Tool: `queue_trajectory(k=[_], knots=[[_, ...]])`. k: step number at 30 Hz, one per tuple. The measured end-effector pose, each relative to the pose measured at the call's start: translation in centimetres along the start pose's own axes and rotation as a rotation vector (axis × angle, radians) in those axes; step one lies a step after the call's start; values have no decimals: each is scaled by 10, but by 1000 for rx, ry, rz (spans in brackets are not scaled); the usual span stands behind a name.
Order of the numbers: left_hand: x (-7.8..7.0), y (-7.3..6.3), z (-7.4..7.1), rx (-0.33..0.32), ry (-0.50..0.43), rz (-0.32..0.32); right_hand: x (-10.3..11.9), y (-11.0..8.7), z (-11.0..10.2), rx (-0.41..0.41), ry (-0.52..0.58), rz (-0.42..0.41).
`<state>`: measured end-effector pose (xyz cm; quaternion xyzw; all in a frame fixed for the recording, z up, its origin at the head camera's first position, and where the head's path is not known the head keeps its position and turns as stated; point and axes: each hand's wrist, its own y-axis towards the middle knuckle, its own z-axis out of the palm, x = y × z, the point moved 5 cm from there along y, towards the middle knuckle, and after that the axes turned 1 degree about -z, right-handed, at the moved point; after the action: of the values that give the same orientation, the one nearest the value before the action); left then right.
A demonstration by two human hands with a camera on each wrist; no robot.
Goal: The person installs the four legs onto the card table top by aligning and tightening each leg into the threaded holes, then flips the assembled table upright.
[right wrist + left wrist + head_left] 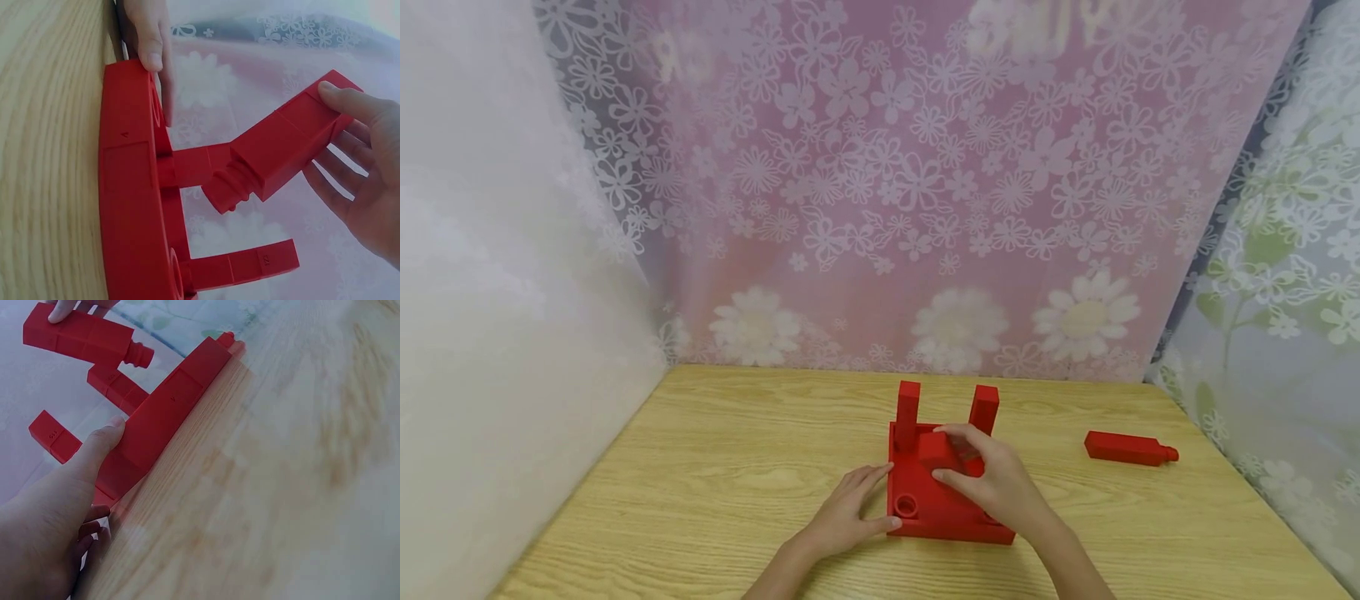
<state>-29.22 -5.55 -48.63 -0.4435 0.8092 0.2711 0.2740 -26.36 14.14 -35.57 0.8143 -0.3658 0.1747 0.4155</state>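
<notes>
A red square tray-like piece (955, 531) lies on the table with two square legs (907, 417) upright at its far side and a round socket (907, 506) at its near left corner. My left hand (842, 512) holds that corner, thumb on the front wall and fingers along the left side. Over the piece, my right hand (1000, 483) grips a loose red leg (290, 134) between thumb and fingers. The leg tilts, its threaded end (231, 187) pointing down toward the piece, clear of the sockets in the right wrist view.
Another red leg (1126, 448) lies on the wooden table (737, 450) at the right, its threaded end facing right. A flowered curtain (880, 208) hangs behind the table, with a pale sheet (512, 292) at the left and a patterned one (1277, 292) at the right.
</notes>
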Motion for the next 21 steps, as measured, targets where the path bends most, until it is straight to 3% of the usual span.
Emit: queue_trajectory(k=[7, 11, 15, 21], knots=[[0, -1, 0, 0, -3, -3, 2, 1, 9, -55, 59, 41], [0, -1, 0, 0, -5, -6, 16, 3, 11, -66, 84, 67], [1, -1, 0, -1, 3, -5, 34, 6, 11, -73, 118, 125], [2, 0, 1, -6, 16, -3, 35, 6, 15, -102, 166, 219]])
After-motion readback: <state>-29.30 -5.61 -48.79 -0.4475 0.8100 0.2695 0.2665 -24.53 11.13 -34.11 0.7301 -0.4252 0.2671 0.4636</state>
